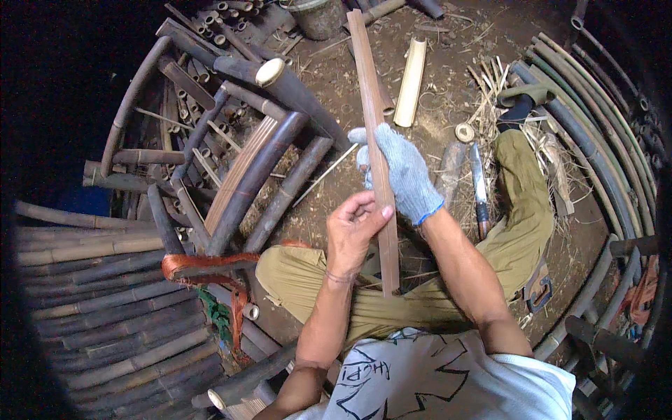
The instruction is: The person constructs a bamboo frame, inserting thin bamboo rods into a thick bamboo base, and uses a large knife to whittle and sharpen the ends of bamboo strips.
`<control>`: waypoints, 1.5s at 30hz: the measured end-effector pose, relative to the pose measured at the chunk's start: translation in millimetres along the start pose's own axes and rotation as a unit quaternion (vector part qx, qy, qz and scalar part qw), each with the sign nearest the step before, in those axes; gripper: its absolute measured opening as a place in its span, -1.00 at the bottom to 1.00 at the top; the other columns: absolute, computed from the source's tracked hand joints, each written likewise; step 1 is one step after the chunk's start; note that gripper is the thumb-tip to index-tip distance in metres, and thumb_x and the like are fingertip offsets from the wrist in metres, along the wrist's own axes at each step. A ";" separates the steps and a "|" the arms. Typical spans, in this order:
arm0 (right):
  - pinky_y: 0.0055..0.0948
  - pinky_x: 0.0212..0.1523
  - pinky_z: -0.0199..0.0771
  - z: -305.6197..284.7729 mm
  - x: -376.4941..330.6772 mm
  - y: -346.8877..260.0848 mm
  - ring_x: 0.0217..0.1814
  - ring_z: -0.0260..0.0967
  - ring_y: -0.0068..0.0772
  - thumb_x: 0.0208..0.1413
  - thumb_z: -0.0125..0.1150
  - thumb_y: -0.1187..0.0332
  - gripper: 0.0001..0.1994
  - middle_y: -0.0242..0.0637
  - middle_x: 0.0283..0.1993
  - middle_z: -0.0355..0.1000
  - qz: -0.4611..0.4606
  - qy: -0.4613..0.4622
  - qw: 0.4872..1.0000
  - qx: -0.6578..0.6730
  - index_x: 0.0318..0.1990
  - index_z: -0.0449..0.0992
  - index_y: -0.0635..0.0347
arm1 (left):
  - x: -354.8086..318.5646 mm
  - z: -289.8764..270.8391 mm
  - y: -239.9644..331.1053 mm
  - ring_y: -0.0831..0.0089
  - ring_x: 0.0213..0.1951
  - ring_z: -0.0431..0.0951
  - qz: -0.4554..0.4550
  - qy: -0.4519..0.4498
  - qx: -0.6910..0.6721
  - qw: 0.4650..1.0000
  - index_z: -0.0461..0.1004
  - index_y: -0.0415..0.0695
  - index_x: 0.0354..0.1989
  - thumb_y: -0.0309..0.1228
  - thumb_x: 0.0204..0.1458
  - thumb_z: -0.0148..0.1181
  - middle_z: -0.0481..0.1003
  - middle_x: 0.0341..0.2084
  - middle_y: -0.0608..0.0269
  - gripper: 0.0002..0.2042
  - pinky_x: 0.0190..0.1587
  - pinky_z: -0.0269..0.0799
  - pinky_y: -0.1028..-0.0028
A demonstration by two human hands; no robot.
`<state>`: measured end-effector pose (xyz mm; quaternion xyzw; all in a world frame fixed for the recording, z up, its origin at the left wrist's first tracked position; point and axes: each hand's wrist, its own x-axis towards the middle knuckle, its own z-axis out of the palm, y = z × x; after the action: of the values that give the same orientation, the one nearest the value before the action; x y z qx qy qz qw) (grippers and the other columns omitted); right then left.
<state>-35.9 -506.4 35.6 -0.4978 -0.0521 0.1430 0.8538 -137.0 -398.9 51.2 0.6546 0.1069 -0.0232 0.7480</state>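
A long, flat brown bamboo slat (365, 77) stands nearly lengthwise in front of me, its far end well beyond my hands and its near end over my lap. My bare left hand (353, 227) pinches it low down, thumb lying across its face. Just above, my right hand (406, 168), in a grey-blue knit glove, grips the same slat with the fingers wrapped round its left side. A knife (479, 178) with a dark handle lies on the ground right of the glove, beside my bent leg. A split pale bamboo half (411, 80) lies farther off.
Left stands a bamboo frame (269, 157) with slats in it, orange strapping (210, 266) on its near end. Bamboo poles (119, 280) are laid side by side at lower left; more poles (570, 133) curve along the right. A bucket (315, 17) stands at the back. Shavings litter the ground.
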 end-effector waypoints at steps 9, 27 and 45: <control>-0.53 -0.36 0.42 3.0 6.5 -1.5 -0.41 0.39 -0.55 0.35 -0.19 -0.02 -0.48 -0.29 -0.38 0.52 0.002 -0.007 0.999 -0.038 0.03 0.52 0.25 | 13.7 -2.9 0.3 0.66 -0.39 0.49 0.012 0.015 -0.011 1.000 0.53 -0.26 -0.11 -0.49 0.01 0.35 0.55 -0.39 0.34 -0.73 -0.29 0.42 0.61; -0.60 -0.48 0.31 -0.7 16.3 34.5 -0.50 0.28 -0.67 0.36 -0.14 0.05 -0.55 -0.45 -0.44 0.46 0.043 0.035 0.998 0.014 0.07 0.53 0.20 | 20.9 -4.7 -29.8 0.66 -0.33 0.52 0.046 0.033 -0.034 0.998 0.53 -0.23 -0.16 -0.49 0.05 0.33 0.57 -0.36 0.35 -0.80 -0.22 0.48 0.58; -0.03 -0.26 0.36 -152.2 98.0 205.8 -0.34 0.42 0.06 0.26 -0.11 0.19 -0.65 0.03 -0.42 0.45 0.037 0.022 0.858 -0.513 -0.38 0.46 0.29 | 31.4 -52.6 -106.4 0.59 -0.44 0.49 -0.190 0.123 -0.010 0.974 0.43 -0.14 -0.14 -0.36 0.25 0.09 0.52 -0.42 0.29 -0.86 -0.33 0.47 0.55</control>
<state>53.2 -509.1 -223.5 -0.8697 -0.0811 0.1162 0.4728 -131.8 -358.9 -64.8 0.6125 0.3209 -0.0835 0.7176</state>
